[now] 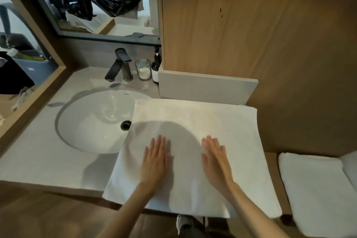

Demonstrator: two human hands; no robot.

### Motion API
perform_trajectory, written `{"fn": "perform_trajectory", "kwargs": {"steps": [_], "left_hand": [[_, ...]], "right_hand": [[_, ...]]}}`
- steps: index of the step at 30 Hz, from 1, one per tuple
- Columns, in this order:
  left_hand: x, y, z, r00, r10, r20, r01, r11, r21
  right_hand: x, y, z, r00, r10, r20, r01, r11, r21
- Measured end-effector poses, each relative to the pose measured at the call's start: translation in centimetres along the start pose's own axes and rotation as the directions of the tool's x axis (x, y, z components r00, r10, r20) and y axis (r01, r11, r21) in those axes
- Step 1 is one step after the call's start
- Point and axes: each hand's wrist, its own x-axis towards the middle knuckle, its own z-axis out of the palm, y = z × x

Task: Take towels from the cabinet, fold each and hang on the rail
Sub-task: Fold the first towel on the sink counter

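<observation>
A white towel [228, 127] lies spread flat on the vanity counter, its left edge overlapping the sink basin and its near edge hanging over the counter front. My left hand [155, 160] rests palm down on the towel's near middle, fingers straight. My right hand [216, 162] lies flat beside it, a hand's width to the right, fingers also straight. A second folded white towel [316, 189] sits on a lower surface at the right. No rail is in view.
The round sink [92, 120] with a dark faucet [119, 65] lies left of the towel. A glass candle [143, 69] and a dark pump bottle [155, 67] stand behind. A wooden cabinet wall [270, 25] rises at the right, a mirror [100, 0] at the back.
</observation>
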Motion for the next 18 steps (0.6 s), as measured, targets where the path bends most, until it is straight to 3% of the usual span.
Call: {"fn": "perform_trajectory", "kwargs": {"steps": [5, 9, 14, 18], "left_hand": [[-4.0, 2.5, 2.4, 0.997, 0.041, 0.062, -0.044, 0.998, 0.037], [-5.8, -1.1, 1.2, 0.999, 0.050, 0.010, -0.051, 0.996, 0.079], [-7.5, -6.8, -1.0, 0.998, 0.010, -0.060, -0.004, 0.995, 0.096], [-9.7, -9.4, -2.7, 0.988, -0.096, -0.120, 0.087, 0.993, -0.084]], "right_hand": [[-5.4, -4.1, 4.5, 0.996, 0.090, 0.018, -0.088, 0.991, -0.101], [-7.4, -0.8, 4.0, 0.992, 0.123, -0.033, -0.128, 0.964, -0.232], [-9.1, 3.5, 2.2, 0.983, 0.181, -0.003, -0.177, 0.959, -0.220], [-8.9, 4.0, 1.9, 0.980, 0.184, 0.070, -0.165, 0.962, -0.219]]}}
